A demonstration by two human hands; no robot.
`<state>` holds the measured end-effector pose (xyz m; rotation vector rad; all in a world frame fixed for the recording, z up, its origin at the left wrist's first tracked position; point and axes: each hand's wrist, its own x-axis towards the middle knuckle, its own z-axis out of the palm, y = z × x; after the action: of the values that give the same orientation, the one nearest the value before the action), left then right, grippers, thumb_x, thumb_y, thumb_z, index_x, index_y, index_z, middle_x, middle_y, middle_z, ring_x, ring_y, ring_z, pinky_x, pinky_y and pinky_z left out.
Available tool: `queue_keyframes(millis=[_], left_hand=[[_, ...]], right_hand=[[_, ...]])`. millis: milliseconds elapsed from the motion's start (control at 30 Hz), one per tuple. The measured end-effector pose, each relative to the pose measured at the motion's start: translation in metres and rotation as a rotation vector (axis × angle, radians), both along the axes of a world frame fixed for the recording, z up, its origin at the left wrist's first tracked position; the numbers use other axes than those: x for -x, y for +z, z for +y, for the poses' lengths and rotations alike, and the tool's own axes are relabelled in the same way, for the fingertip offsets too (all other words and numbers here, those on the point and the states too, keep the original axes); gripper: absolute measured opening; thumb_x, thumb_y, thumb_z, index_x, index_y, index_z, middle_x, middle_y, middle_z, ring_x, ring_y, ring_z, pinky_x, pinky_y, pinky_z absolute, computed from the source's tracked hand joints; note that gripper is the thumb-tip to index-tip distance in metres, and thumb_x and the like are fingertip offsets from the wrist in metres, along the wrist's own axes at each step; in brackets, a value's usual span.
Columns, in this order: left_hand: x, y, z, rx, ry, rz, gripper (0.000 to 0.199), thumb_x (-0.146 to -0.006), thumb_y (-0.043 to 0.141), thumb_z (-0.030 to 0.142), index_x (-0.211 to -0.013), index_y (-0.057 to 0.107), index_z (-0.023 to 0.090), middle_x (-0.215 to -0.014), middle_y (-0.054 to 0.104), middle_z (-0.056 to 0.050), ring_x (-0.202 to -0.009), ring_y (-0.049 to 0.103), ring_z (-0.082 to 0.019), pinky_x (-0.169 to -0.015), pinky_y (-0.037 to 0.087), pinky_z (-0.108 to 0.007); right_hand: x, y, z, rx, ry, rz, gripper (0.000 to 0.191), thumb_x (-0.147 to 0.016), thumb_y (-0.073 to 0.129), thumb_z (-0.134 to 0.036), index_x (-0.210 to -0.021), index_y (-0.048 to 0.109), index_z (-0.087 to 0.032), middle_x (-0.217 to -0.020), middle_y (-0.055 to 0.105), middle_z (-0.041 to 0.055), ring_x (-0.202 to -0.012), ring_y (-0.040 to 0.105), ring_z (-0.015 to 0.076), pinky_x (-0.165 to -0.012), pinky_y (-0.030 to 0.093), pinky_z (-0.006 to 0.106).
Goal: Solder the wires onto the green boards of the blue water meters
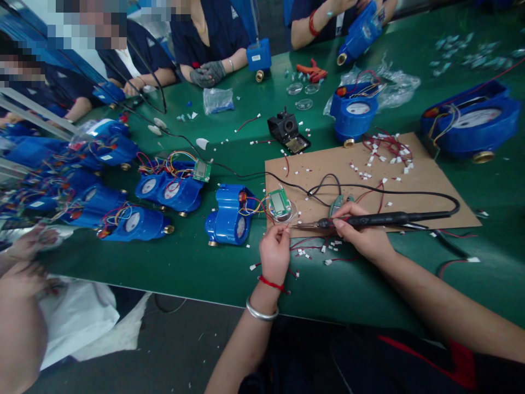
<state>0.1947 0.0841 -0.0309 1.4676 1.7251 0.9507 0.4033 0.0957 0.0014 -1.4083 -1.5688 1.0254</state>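
Note:
My right hand (365,235) is closed round a black soldering iron (381,219), whose metal tip points left. Just by that tip, the fingertips of my left hand (275,249) are pinched together on what looks like thin solder wire (293,214), a silvery loop of which shows beside them. A small green circuit board with a display (279,202) lies just above my left hand. Coloured wires join it to a blue water meter (229,219) on the left. Green-handled cutters (337,205) lie behind the iron, partly hidden by my right hand.
Under the work lies a cardboard sheet (443,191) with short red-black connector leads (389,150). A black soldering iron stand (287,131) is behind it. More blue meters (356,112) stand around the green table (229,142). Co-workers (211,44) sit opposite; another person's hands (22,262) are at left.

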Motion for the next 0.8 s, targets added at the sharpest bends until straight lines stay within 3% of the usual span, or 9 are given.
queue_keyframes(millis=[367, 667, 800], left_hand=[[0.0011, -0.0033, -0.0013, -0.020, -0.005, 0.003, 0.018, -0.086, 0.052, 0.031, -0.087, 0.064, 0.017, -0.079, 0.067, -0.004, -0.071, 0.060, -0.015, -0.067, 0.044, -0.026], [0.0034, -0.0027, -0.0013, -0.008, -0.012, -0.051, 0.018, -0.086, 0.052, 0.030, -0.087, 0.065, 0.017, -0.081, 0.067, -0.003, -0.073, 0.060, -0.015, -0.069, 0.044, -0.025], [0.0034, -0.0003, -0.0024, -0.018, -0.055, -0.045, 0.019, -0.087, 0.051, 0.030, -0.086, 0.066, 0.018, -0.081, 0.067, -0.003, -0.075, 0.060, -0.015, -0.070, 0.043, -0.025]], right_hand=[[-0.0009, -0.0053, -0.0008, -0.009, 0.010, 0.015, 0.010, -0.084, 0.055, -0.033, -0.085, 0.054, -0.023, -0.063, 0.054, -0.0004, -0.055, 0.052, 0.0152, -0.052, 0.041, 0.029], [-0.0013, -0.0093, -0.0023, -0.001, -0.064, 0.178, 0.014, -0.084, 0.055, -0.035, -0.088, 0.053, -0.023, -0.065, 0.053, -0.0017, -0.051, 0.048, 0.0124, -0.047, 0.037, 0.026], [-0.0016, -0.0091, -0.0029, -0.002, -0.072, 0.151, 0.012, -0.085, 0.055, -0.034, -0.087, 0.054, -0.023, -0.064, 0.054, -0.0017, -0.051, 0.047, 0.0122, -0.048, 0.037, 0.026]])
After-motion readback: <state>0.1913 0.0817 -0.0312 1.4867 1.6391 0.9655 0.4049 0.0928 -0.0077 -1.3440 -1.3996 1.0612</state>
